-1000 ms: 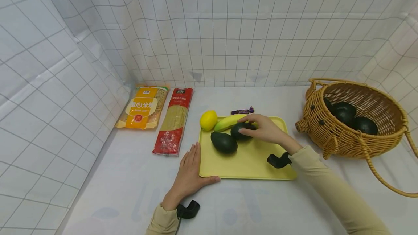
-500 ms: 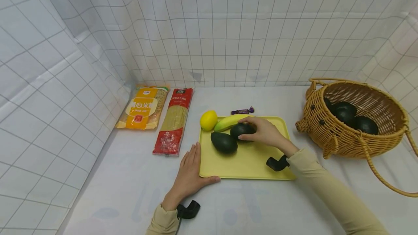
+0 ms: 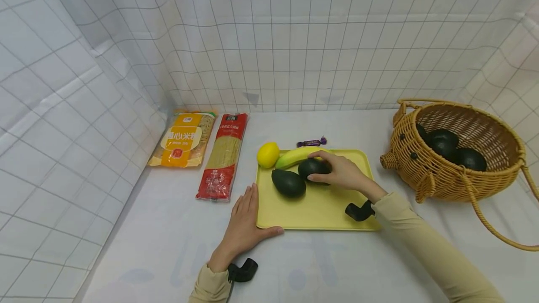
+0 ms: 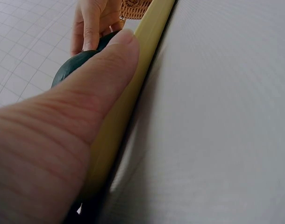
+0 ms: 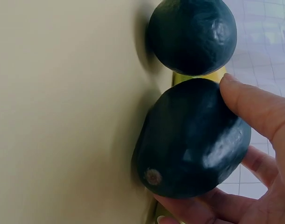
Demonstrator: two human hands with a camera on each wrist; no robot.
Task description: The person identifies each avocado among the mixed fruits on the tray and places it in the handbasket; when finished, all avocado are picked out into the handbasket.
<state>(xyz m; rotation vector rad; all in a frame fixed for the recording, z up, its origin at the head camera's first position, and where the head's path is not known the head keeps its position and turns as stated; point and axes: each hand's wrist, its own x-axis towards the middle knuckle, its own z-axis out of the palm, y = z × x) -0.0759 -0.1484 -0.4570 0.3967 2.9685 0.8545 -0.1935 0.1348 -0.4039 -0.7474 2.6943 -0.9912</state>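
On a yellow tray (image 3: 320,212) lie two dark green avocados and a yellow-green banana (image 3: 290,157). My right hand (image 3: 346,174) holds the right-hand avocado (image 3: 310,167) from the side, thumb on the near side and fingers on the far side. In the right wrist view this avocado (image 5: 189,144) rests close over the tray, its stem spot facing the camera. The other avocado (image 3: 288,184) lies just to its left, ungripped. My left hand (image 3: 243,223) rests at the tray's front left corner, fingers straight along the left side, thumb (image 4: 110,65) over the front rim.
A lemon (image 3: 268,155) sits at the tray's back left corner. Behind the tray lies a purple-wrapped candy (image 3: 311,142). To the left are a red noodle packet (image 3: 222,158) and an orange pasta bag (image 3: 183,139). A wicker pig basket (image 3: 442,176) holding several avocados stands right.
My right thumb has slid slightly toward the near side of the avocado, which has barely shifted. The left hand and tray have stayed in place.
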